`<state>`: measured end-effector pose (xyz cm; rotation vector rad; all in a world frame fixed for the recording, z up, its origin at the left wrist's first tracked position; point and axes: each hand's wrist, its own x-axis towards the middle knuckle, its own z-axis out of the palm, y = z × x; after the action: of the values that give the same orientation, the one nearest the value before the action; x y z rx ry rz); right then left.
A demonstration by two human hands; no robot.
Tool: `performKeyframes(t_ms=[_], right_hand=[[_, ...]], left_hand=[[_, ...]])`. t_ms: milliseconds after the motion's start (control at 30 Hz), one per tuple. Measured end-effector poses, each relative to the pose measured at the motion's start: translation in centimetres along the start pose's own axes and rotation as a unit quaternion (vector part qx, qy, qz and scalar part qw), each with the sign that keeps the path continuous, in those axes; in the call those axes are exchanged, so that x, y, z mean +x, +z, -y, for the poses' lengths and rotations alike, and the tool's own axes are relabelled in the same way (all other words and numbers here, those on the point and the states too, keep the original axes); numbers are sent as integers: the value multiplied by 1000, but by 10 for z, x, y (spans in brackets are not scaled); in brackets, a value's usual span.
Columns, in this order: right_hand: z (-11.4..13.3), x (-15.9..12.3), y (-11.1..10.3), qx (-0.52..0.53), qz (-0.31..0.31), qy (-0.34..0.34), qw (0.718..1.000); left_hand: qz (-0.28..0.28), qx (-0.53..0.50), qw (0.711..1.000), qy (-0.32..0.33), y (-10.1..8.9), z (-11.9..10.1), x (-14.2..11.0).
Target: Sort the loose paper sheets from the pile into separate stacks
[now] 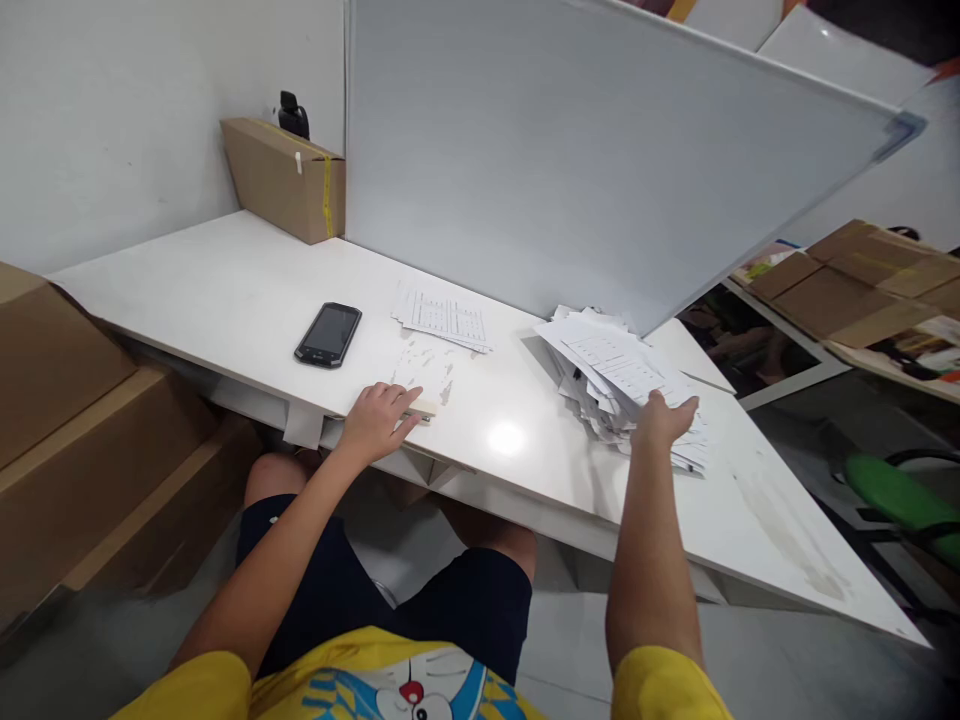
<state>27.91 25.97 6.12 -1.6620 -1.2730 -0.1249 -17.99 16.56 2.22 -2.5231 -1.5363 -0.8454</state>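
Observation:
My left hand [379, 420] rests at the desk's front edge, fingers and thumb around a small pale stapler [426, 408]; most of it is hidden under the hand. To the right, a thick, untidy stack of papers [592, 400] lies against the white panel. My right hand [664, 418] is at its near side, gripping the lower edge of a printed sheet [607, 355] on top; the fingertips are partly hidden. A thinner set of printed sheets [446, 315] lies flat between the hands, farther back.
A black phone [328, 334] lies on the white desk [202, 270], left of the thin sheets. Behind it a cardboard box [289, 180] stands by the wall. The white panel [555, 150] borders the desk's back. Larger boxes [67, 440] are at left, a green chair [900, 495] at right.

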Motion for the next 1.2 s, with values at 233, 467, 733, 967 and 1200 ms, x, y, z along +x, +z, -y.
performKeyframes(t_ms=[233, 467, 733, 967, 1200], right_hand=[[96, -63, 94, -48, 217, -206, 953], [128, -40, 184, -52, 344, -124, 929], [110, -43, 178, -13, 276, -163, 947], [113, -39, 181, -6, 350, -214, 912], [119, -43, 173, -97, 314, -147, 933]], left_hand=[[-8, -2, 1000, -6, 3, -2, 2], [-4, -13, 1000, -3, 1, -1, -1], [-31, 28, 999, -20, 9, -4, -4], [-44, 44, 998, -18, 11, -4, 0], [-54, 38, 998, -21, 8, -6, 0]])
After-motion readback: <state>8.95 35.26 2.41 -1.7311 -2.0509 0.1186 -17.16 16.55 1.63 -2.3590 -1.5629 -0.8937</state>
